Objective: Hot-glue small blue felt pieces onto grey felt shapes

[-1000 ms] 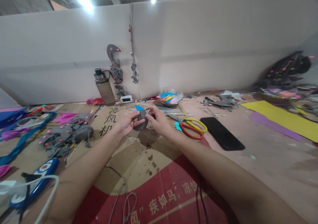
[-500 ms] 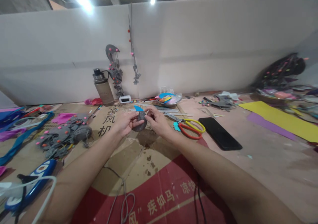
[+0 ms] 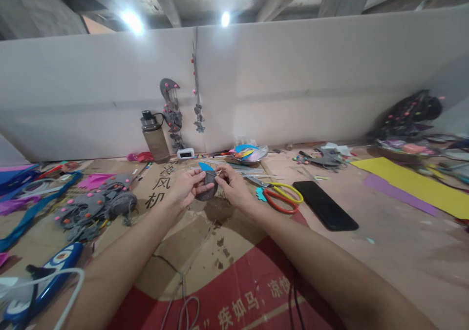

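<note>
Between my hands is a dark grey rounded piece, perhaps felt or wound with yarn; I cannot tell which. A pointed blue piece sticks up from its top. My left hand pinches the grey piece from the left, thumb and fingers closed on it. From the other side, my right hand has its thumb and fingertips closed at the upper right edge; its fingertips partly hide that edge. Scissors with red and yellow handles lie right of my right hand, beside a small turquoise cutout.
A black phone lies right of the scissors. Grey felt pieces with pink pompoms lie on the left. A bottle, a small white clock and a bowl of scraps stand by the white wall. Grey cord lies on the cardboard.
The camera has tilted up slightly, so most of the scene sits lower in view. Both hands still hold the grey piece, with the fingers shifted only a little.
</note>
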`<state>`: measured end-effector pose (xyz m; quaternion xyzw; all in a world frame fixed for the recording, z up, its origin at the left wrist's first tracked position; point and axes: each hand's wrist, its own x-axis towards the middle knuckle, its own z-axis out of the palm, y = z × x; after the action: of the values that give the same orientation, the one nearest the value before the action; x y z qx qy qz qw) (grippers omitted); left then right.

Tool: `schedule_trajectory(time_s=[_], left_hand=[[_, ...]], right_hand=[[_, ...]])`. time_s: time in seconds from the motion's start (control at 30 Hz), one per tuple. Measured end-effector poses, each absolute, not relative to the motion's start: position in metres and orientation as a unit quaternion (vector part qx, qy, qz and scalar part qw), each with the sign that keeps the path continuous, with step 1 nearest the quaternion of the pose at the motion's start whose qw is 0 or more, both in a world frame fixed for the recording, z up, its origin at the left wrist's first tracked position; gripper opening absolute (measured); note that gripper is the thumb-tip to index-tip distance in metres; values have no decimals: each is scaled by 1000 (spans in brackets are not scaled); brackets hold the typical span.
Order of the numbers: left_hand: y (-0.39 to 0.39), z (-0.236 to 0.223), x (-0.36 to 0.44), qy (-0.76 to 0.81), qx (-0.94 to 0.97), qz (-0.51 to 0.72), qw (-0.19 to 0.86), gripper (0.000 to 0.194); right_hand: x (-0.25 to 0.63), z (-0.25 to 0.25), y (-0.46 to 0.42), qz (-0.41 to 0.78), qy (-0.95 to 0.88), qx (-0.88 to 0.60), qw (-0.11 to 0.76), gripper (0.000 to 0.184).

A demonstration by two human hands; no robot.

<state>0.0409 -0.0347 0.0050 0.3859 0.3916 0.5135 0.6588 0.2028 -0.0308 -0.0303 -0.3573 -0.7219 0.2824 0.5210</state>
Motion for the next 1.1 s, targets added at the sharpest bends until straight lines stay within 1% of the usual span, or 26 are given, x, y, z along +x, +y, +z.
schedule_trajectory(time_s=[0.17,0.3,0.4,0.5,0.57,0.67,0.73,0.87,0.93,1.1], left_hand=[[-37,5,42,390,393,540,634,5],[-37,6,40,391,407,559,607,5],[-33,5,35,403,419,583,568,7],[-25,1,26,418,416,616,523,10],[-20,-1,18,422,403,641,498,12],[-12,-1,3,419,348,664,512,12],[-6,0,-7,418,331,669,518,12],[2,0,-20,417,300,682,522,14],[4,-3,-23,417,285,683,528,15],[2,-17,-22,423,208,695,543,14]], right_hand=[[202,-32,-31,289,-724,-353,518,20],[199,-32,-34,292,-712,-360,527,24],[196,-32,-35,305,-698,-376,527,25],[193,-28,-37,303,-708,-388,507,18],[192,-21,-39,304,-722,-389,484,20],[193,-4,-45,330,-733,-386,452,20],[197,13,-52,374,-720,-376,448,20],[215,52,-71,510,-648,-333,456,21],[226,70,-82,549,-620,-295,476,20],[253,102,-115,516,-634,-252,518,17]])
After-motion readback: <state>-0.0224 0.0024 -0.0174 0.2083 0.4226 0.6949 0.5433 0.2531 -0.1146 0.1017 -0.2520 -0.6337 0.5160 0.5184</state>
